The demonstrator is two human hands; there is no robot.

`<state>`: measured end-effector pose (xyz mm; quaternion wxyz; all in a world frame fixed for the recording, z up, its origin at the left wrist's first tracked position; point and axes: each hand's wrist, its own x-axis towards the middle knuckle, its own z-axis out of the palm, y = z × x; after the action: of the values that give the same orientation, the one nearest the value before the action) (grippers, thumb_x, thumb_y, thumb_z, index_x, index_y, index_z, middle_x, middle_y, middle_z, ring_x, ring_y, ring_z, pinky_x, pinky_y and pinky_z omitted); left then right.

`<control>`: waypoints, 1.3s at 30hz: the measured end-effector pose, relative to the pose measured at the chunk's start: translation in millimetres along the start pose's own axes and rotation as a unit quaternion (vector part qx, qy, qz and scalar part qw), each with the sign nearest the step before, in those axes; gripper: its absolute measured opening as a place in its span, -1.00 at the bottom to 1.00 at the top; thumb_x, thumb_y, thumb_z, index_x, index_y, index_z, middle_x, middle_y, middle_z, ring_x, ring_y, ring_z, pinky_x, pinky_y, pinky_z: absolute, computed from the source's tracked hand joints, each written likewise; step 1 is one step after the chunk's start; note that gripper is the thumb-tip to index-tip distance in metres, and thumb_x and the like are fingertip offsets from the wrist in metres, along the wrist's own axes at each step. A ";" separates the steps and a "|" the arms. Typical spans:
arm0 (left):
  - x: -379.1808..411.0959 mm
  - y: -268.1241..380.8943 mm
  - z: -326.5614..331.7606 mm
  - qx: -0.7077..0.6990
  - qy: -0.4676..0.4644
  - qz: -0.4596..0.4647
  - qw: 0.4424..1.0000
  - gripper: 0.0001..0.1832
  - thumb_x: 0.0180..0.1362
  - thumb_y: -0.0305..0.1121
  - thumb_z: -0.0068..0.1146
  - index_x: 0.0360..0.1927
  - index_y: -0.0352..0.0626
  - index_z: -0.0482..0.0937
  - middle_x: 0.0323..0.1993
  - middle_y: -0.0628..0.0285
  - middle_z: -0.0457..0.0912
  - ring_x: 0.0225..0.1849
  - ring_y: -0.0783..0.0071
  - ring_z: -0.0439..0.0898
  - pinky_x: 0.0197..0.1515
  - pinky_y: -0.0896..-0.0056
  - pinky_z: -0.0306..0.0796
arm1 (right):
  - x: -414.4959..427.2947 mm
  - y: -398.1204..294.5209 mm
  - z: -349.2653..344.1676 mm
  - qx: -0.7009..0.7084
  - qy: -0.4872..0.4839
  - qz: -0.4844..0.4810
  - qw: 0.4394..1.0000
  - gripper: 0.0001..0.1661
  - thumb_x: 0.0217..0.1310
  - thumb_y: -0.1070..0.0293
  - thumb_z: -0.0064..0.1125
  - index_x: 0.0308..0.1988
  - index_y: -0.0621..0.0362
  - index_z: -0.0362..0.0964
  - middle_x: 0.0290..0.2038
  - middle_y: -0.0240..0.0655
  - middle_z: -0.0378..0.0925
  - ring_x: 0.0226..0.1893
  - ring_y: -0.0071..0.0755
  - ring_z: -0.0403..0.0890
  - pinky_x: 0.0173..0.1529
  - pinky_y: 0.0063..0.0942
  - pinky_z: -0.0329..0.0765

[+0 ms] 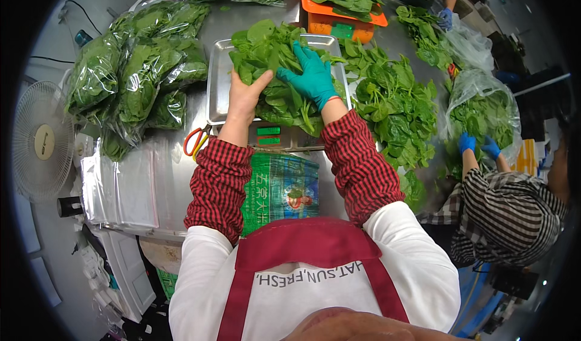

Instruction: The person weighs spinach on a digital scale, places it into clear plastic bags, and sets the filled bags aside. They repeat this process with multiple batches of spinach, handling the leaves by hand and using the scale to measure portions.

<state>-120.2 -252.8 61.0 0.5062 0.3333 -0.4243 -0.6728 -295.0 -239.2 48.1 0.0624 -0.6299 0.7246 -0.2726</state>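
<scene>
A heap of spinach leaves [272, 52] lies on a shallow metal tray [218, 82], which rests on a scale with a lit green display [268, 135]. My bare left hand [245, 93] grips the near left side of the heap, thumb on top and fingers hidden under the leaves. My right hand [312, 74], in a teal glove, lies on the heap's right side with its fingers spread over the leaves. Scissors with red and yellow handles [196, 142] lie left of the scale. A green printed woven sack [281, 186] is in front of the scale.
Filled clear bags of greens [145, 68] are piled at left, above flat empty plastic bags [131, 186]. Loose spinach [390, 109] covers the table at right. An orange scale [345, 27] holds more leaves. Gloved co-workers handle greens at right, one by an open plastic bag [485, 109].
</scene>
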 end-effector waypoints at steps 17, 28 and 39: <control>-272.5 -51.9 -77.9 -0.069 0.118 -0.148 0.979 -0.40 0.10 -0.60 0.09 0.24 -0.25 0.19 0.14 0.12 0.38 0.12 0.33 0.41 0.17 0.30 0.31 | -199.3 -75.7 -12.6 0.116 -0.208 -0.267 0.934 -0.02 -0.05 -0.13 0.17 0.31 0.03 0.06 0.29 -0.06 0.10 0.24 0.06 0.21 0.27 0.03 0.10; -295.4 26.7 -133.0 0.662 -0.179 0.092 0.722 -0.66 -0.12 -0.53 0.09 -0.18 -0.29 0.45 -0.15 0.03 0.47 -0.01 0.10 0.44 0.04 0.20 0.35 | -217.2 -59.4 17.3 0.040 -0.241 -0.316 0.917 -0.05 0.03 -0.24 0.04 0.32 -0.06 0.01 0.30 -0.15 0.10 0.27 0.05 0.16 0.29 0.18 -0.02; -276.6 49.7 -130.4 0.733 -0.320 0.197 0.567 -0.79 -0.07 -0.42 -0.01 -0.29 -0.10 0.46 -0.24 0.19 0.48 -0.05 0.26 0.46 0.11 0.21 0.31 | -222.1 -53.4 23.2 0.089 -0.225 -0.277 0.930 -0.01 0.03 -0.16 0.14 0.33 0.03 -0.04 0.33 -0.28 0.07 0.30 -0.11 0.13 0.33 0.14 -0.08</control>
<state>87.5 -23.0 56.9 0.0395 0.2613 -0.9614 -0.0771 -193.9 -39.4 -2.4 0.2012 -0.8423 0.4610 -0.1938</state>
